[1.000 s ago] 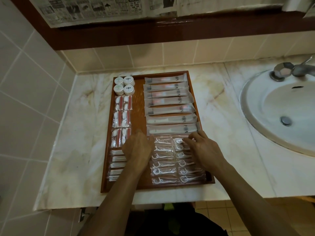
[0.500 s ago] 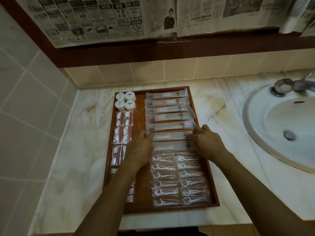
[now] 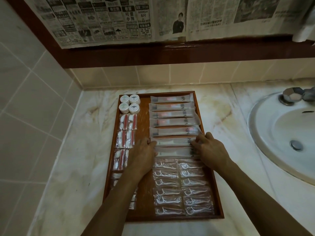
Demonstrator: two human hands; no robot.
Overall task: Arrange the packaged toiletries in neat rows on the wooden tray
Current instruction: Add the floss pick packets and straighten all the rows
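Observation:
A wooden tray lies on the marble counter. Rows of toothbrush packets fill its top right, and two comb packets lie just below them. Floss pick packets sit in two columns at the bottom right. Round soaps and cotton swab packs line the left side. My left hand touches the left ends of the comb packets with its fingertips. My right hand pinches the right end of the upper comb packet. My left forearm hides part of the small packets at the lower left.
A white sink with a metal tap lies right of the tray. Tiled walls close the left and back. Newspaper hangs over a dark wooden frame above. Bare marble runs along the tray's left.
Both hands have moved up from the floss pick packets to the ends of the comb packets. The view has tilted up, showing more of the wall.

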